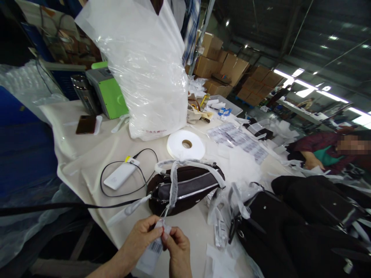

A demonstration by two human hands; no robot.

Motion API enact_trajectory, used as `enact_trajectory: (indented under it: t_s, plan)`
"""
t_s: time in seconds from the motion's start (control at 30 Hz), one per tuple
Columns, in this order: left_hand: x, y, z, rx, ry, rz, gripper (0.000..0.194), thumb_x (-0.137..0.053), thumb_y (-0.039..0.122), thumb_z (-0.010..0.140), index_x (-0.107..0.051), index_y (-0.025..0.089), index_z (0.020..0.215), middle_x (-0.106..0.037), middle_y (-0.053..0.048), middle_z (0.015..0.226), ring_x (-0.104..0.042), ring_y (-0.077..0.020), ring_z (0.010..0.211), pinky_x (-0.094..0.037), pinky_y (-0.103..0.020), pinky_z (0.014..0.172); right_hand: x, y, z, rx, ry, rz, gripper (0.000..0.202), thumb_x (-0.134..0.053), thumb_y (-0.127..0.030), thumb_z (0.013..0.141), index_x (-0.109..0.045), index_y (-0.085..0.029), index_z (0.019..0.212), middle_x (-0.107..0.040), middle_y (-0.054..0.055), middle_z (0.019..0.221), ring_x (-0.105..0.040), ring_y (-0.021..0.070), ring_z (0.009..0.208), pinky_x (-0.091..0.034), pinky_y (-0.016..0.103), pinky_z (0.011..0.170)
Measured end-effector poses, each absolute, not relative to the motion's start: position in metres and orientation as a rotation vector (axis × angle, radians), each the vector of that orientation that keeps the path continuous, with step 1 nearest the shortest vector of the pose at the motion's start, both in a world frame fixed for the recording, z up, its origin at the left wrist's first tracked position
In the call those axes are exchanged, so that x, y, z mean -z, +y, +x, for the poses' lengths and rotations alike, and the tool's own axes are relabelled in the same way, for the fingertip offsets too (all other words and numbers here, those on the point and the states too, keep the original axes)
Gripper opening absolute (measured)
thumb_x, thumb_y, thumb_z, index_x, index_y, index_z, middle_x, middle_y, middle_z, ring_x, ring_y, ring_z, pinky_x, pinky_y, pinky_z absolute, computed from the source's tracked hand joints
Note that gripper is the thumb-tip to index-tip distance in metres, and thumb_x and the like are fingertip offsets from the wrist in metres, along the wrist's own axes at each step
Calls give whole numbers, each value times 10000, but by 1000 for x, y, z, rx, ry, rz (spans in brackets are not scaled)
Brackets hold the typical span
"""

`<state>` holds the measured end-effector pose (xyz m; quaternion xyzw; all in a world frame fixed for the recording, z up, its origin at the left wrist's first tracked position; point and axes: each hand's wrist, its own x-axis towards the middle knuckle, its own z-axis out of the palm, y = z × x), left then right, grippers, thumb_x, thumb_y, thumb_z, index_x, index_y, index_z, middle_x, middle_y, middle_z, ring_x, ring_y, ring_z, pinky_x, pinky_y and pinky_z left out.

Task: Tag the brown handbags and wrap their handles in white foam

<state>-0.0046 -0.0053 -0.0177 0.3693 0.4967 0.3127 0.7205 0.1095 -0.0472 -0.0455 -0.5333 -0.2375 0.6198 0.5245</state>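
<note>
While left hand (145, 231) and right hand (179, 247) pinch a tag (150, 255), a white roll (175, 144) crowds the bag (195, 187). Dark bags (292, 235) heap alongside.

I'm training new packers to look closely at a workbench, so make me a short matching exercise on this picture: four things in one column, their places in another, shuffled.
Things
1. Barcode tag
2. White roll
3. Phone
4. White power bank

Places
A. Just in front of the metal flask
B. Between the fingers of the left hand and right hand
C. Inside a loop of dark cable
D. Lying flat just beyond the dark bag

Right pairs: 1-B, 2-D, 3-A, 4-C
</note>
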Motion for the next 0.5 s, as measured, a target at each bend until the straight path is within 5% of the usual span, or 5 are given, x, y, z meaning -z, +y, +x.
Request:
enact_trajectory:
  t_s: [0.23, 0.5]
  plan:
    - [14, -4, -8, -640, 1187, 987, 168, -557, 309, 643, -580, 147, 682, -566, 22, 587, -511, -144, 570, -404, -251, 553, 52, -58, 101, -1675, -377, -1108, 393, -769, -397, 535, -617, -159, 808, -577, -12, 607, -431, 87, 479, -285, 212, 456]
    - [19, -12, -25, -762, 1334, 1298, 201, -545, 361, 682, -525, 188, 782, -583, -3, 709, -553, -172, 678, -439, -286, 672, 51, -69, 107, -1650, -328, -1106, 281, -776, -339, 516, -632, -132, 639, -566, -18, 525, -429, 74, 457, -284, 194, 460]
